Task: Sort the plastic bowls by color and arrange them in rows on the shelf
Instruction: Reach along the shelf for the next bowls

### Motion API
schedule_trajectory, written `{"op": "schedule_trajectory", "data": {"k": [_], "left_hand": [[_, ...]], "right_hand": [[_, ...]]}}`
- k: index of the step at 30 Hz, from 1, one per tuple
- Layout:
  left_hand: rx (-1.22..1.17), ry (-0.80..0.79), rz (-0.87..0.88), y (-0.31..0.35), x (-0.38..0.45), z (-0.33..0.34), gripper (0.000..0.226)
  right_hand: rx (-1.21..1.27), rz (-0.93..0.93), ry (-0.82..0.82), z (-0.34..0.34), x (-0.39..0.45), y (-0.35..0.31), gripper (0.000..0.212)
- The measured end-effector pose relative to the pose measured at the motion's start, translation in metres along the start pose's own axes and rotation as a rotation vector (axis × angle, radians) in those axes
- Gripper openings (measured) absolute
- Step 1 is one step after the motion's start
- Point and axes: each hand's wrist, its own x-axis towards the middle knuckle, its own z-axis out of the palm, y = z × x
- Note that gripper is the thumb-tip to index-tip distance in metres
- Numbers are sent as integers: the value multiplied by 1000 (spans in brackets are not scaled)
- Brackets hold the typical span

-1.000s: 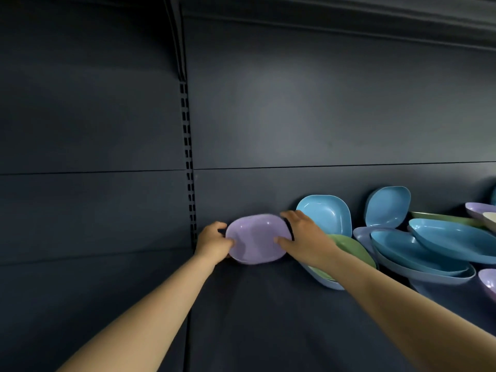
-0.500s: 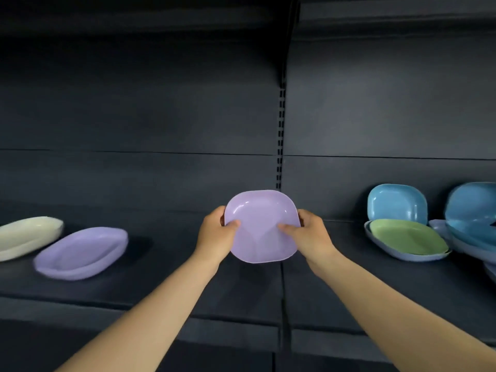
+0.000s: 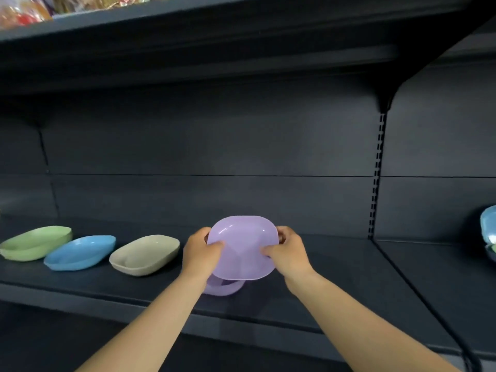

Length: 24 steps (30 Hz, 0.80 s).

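Lilac plastic bowl (image 3: 243, 248) is held at the centre of the frame, tilted so that its hollow faces the camera, above the front half of the dark shelf (image 3: 335, 267). Left hand (image 3: 200, 253) grips the bowl's left rim, thumb laid across the inner face and fingers curled behind. Right hand (image 3: 288, 255) grips the right rim in the same manner, thumb on the inner face, fingers behind the edge. Both forearms enter from the bottom of the frame.

Directly beneath the held bowl, a second lilac bowl (image 3: 224, 288) rests on the shelf; only its lower edge shows, the remainder being hidden by the held bowl and the left wrist. Whether the two bowls touch cannot be determined.

Left of the hands, three bowls stand in a row along the shelf: a beige bowl (image 3: 145, 255) nearest the left hand, a blue bowl (image 3: 80, 252) beside it, and a green bowl (image 3: 36, 242) at the far left edge of the frame. The green item appears to be more than one bowl nested, though the blur prevents certainty.

At the far right edge, past the slotted upright (image 3: 377, 181), a pale blue bowl (image 3: 488, 224) leans against the back panel, partly cut off. An upper shelf (image 3: 214, 20) crosses the top of the frame, with blurred packaged goods (image 3: 24, 9) in the upper left corner.
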Motion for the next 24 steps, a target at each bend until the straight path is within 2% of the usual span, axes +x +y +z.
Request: {"op": "schedule_trajectory", "data": {"k": [4,8,10,13,15,19,21,24], "left_hand": [[95,-95,-59,-31,42,-23,13],[143,-165,-33,-56,57,-23,24],[176,-165,6,-69,60,-20,34],[61,-237,-100,-79,59,-17,39],[-38,-298,-123,-80,58,-17,41],[-41,-361,-73,-81,61,-18,56],[9,-395,-57,-80,62,-18,61],[90,-438,-15,-77,65,-19,53]], "right_hand": [[-139,15,65,56,17,14,35],[-330,83,116,72,21,37,34],[-271,120,81,72,16,46,41],[-158,114,24,70,9,51,51],[-153,99,10,69,11,52,57],[-180,111,-23,66,18,55,70],[-202,106,-44,65,19,56,68],[-232,126,-90,63,20,51,62]]}}
